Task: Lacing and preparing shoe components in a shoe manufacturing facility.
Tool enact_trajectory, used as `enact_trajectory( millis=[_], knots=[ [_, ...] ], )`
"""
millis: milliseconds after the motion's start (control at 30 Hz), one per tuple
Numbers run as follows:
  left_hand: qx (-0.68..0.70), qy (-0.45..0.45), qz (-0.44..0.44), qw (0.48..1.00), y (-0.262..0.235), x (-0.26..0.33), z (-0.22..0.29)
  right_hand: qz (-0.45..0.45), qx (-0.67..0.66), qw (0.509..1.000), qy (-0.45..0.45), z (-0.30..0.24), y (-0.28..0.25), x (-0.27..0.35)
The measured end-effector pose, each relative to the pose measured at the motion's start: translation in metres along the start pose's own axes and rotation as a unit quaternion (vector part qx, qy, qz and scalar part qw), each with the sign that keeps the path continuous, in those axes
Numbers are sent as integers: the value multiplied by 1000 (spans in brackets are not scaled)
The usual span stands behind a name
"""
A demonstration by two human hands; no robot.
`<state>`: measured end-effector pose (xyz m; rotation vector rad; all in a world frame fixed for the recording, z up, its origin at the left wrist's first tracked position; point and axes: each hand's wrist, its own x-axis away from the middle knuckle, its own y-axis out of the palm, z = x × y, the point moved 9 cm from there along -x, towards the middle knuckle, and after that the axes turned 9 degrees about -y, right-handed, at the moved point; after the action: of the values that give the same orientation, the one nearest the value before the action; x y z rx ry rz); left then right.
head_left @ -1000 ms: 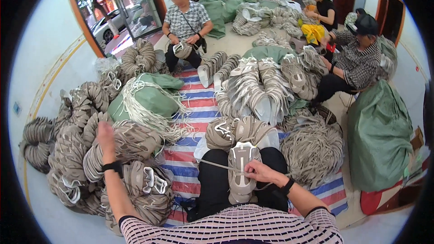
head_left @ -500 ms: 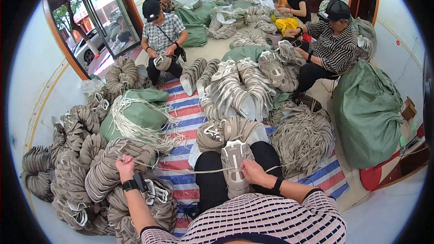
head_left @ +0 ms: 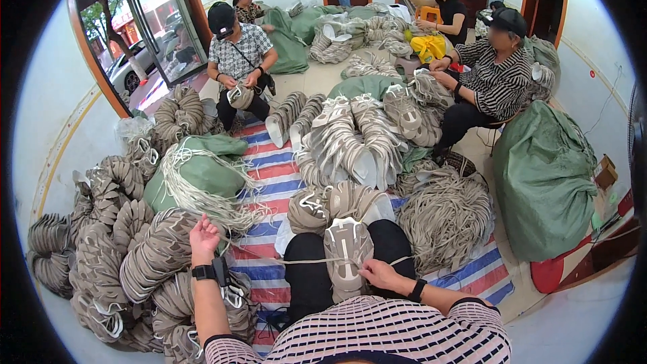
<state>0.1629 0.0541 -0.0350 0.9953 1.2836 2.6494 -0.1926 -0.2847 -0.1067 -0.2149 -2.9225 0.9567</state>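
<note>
A beige and white shoe upper lies on my lap. My right hand rests against its right side and pinches a thin white lace. The lace runs taut to the left, across the upper, to my left hand, which is raised with its fingers closed on the lace's end. A black watch sits on my left wrist. Stacked rows of the same uppers lie just left of my left hand.
A green sack draped with loose white laces sits ahead on the left. More uppers and a heap of laces cover the striped mat. A big green sack stands right. Three seated people work at the back.
My left hand has swung from far out on the left in toward my lap, still drawing the lace. My head has turned, so the room has shifted to the right.
</note>
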Motion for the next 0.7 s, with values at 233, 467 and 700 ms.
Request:
enact_trajectory(
  millis=[233,467,700],
  knots=[
    [-4,-12,-29,999,14,4,3,-38,-386,916,100,-11,-12,-9],
    [44,107,-18,993,-26,5,117,44,-366,928,51,-79,-216,-5],
    [38,263,102,959,-64,31,202,238,-259,932,-87,-150,-428,40]
  ],
)
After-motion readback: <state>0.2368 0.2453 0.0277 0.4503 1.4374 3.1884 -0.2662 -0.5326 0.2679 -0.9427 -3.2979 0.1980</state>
